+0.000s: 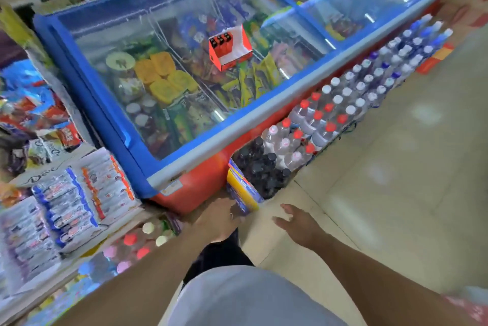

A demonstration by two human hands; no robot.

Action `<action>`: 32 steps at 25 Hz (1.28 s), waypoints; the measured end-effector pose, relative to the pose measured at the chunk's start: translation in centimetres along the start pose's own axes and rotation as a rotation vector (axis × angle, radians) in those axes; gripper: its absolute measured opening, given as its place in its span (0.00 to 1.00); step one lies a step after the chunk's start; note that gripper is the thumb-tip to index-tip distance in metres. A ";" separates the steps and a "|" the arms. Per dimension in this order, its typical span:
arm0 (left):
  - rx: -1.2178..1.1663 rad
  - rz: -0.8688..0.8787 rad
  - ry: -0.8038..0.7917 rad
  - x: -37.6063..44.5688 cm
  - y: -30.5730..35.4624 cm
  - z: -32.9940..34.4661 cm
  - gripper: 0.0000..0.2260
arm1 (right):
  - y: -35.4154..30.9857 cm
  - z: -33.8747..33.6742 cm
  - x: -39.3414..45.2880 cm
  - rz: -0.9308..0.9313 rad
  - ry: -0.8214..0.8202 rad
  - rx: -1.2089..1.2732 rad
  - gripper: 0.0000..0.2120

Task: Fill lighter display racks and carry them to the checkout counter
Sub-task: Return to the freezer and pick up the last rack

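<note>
A red and white lighter display rack (230, 50) stands on the glass lid of the blue chest freezer (111, 119). A few dark lighters fill its left end; the remainder of the tray looks bare. Low in the view, my left hand (217, 218) hangs near the freezer's red front corner, fingers loosely curled, nothing visible in it. Beside it, my right hand (297, 222) is open above the floor with fingers spread, holding nothing. Both hands are far from the rack.
Packs of bottled water and dark drinks (340, 103) line the floor along the freezer's front. A yellow and blue box (241, 191) stands at the near corner. Shelves of packaged goods (66, 199) are on the left. Tiled floor (396, 167) stretches to the right.
</note>
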State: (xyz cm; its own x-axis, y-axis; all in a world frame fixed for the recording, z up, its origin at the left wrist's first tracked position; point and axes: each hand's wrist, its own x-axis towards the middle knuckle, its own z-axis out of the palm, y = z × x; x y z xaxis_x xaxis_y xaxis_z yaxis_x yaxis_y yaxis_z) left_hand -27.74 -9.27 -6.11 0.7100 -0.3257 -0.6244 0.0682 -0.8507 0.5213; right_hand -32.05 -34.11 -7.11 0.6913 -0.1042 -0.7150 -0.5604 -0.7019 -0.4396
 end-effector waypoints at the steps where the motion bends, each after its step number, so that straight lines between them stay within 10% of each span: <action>1: -0.023 0.000 -0.004 0.8 0.1 -0.7 0.17 | -2.1 -1.7 1.8 -0.033 0.005 -0.041 0.31; 8: -0.123 0.002 0.027 8.3 1.4 -5.6 0.21 | -17.1 -11.5 13.8 -0.239 0.044 -0.196 0.17; 19: -0.462 -0.106 0.421 16.0 7.5 -14.4 0.21 | -32.3 -18.8 25.3 -0.614 0.247 -0.367 0.24; 32: -0.420 -0.115 0.536 21.5 5.2 -21.7 0.54 | -26.1 -16.2 23.9 -0.706 0.179 -0.402 0.03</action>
State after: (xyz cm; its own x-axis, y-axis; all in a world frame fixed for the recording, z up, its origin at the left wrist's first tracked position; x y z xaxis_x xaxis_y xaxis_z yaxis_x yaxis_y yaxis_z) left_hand 3.10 -11.75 -4.20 0.9231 0.0976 -0.3719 0.3527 -0.6005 0.7177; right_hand 6.43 -29.69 -3.94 0.9004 0.3681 -0.2321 0.2139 -0.8388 -0.5006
